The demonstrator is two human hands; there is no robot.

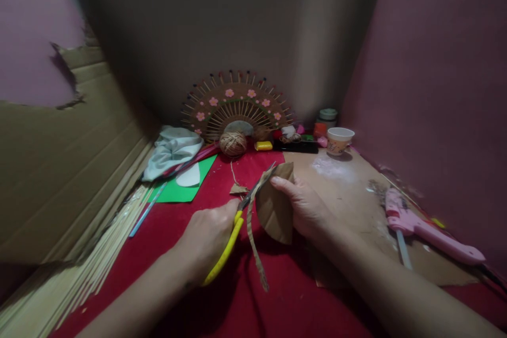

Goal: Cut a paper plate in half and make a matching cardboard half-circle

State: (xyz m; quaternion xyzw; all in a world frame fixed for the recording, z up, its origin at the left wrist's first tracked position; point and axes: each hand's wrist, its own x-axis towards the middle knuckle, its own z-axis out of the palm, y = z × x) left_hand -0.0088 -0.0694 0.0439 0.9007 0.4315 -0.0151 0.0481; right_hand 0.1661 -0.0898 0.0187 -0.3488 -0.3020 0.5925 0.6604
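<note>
My left hand (212, 232) is closed on the yellow-handled scissors (225, 253), whose blades point up and to the right along the edge of a brown cardboard piece (275, 208). My right hand (307, 203) pinches that piece, thumb on its front near the top. The piece has a curved left side and a straighter right side. A thin cut strip (253, 243) hangs down beside its curved edge. Behind the blades, a small cardboard scrap (238, 189) lies on the red cloth (222, 301).
A stick fan (237, 97) stands at the back behind a twine ball (233, 143). Thin sticks (106, 243), green paper (204, 177) and a pale cloth (172, 148) lie left. A paper cup (339, 141) and pink glue gun (431, 232) are right.
</note>
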